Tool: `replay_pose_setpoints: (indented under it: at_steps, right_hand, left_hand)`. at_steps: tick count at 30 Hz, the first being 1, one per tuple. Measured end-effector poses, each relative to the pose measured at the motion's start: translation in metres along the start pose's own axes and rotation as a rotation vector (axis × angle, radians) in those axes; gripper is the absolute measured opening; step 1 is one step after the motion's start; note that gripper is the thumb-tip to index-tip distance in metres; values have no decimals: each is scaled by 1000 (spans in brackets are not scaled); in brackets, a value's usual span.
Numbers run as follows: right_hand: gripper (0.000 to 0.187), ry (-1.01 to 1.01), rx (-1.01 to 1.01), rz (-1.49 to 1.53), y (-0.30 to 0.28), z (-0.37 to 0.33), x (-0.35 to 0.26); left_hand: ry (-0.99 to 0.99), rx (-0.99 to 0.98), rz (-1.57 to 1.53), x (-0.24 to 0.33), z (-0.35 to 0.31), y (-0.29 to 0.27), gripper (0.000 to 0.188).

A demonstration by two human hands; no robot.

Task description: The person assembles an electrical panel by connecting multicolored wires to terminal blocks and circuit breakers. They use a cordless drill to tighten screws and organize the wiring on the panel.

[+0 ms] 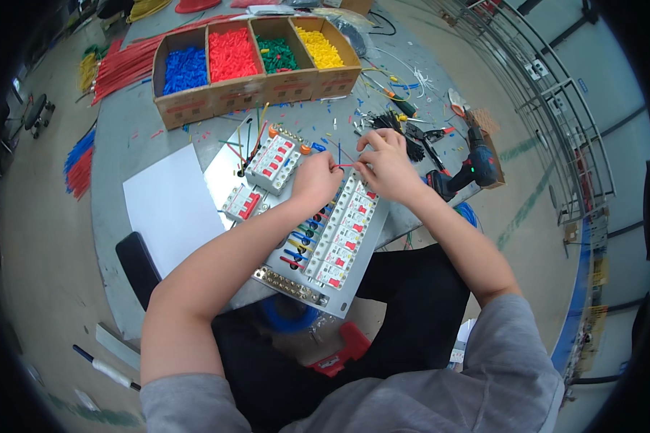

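A short red wire (346,166) stretches between my two hands above the far end of a metal mounting panel (343,306). My left hand (318,180) pinches one end of it, while my right hand (388,166) has its fingers closed around the other end. Beneath them runs a row of white circuit breakers (344,242) with red switches. Coloured wires (297,247) come up through holes alongside that row. Left of my left hand sit a larger breaker (274,162) and a smaller breaker (243,203). A brass terminal bar (290,286) lies along the panel's near edge.
Cardboard bins (260,90) of blue, red, green and yellow caps stand at the back. A cordless drill (469,167), pliers (430,137) and black cable ties (390,126) lie to the right. White paper (173,206) and a black phone (137,267) are at left.
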State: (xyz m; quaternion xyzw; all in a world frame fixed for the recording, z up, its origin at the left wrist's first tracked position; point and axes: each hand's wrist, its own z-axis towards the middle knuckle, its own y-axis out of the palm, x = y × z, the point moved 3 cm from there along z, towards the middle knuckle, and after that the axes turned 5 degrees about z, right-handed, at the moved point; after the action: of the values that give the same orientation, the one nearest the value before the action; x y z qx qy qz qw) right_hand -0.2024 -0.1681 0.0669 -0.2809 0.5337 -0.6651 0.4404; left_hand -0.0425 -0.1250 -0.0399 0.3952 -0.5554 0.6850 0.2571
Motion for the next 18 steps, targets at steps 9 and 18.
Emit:
replay_pose_setpoints:
  at_steps: [9,18]
  right_hand:
    - [14,38,40,120,14,12,9]
    - [17,279,-271,413,26,11,16]
  left_hand:
    - [408,-290,658,34,38,-33,12]
    - [636,-350,768,30,46,-57,14]
